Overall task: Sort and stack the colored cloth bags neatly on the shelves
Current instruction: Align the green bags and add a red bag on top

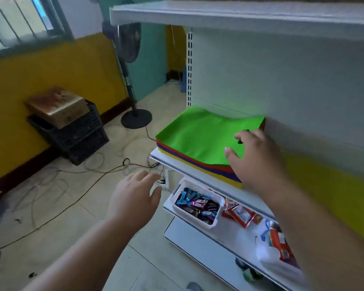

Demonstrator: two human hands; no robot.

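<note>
- A flat stack of cloth bags (200,156) lay on the middle white shelf (177,164) of a metal shelving unit, at its left end, close to the back panel.
- The green bag (202,135) was on top; beneath it, red, blue and yellow edges showed along the front of the stack.
- The right hand (259,156) rested palm down on the right part of the green bag, fingers spread and fairly straight, not curled round anything.
- A small dark mark showed on the green cloth at the fingertips; what it was could not be told.
- The left hand (135,198) hung in the air in front of the shelf and lower than it, fingers loose and apart, holding nothing and touching nothing.
- On the lower shelf sat a white plastic basket (198,204) of wrapped sweets, with red snack packets (240,215) lying just to its right.
- A black pedestal fan (130,59) stood on the tiled floor to the left of the shelves, with cables trailing across the floor.
- Black plastic crates (78,133) stood against the yellow wall, a cardboard box (57,106) on top of them.
</note>
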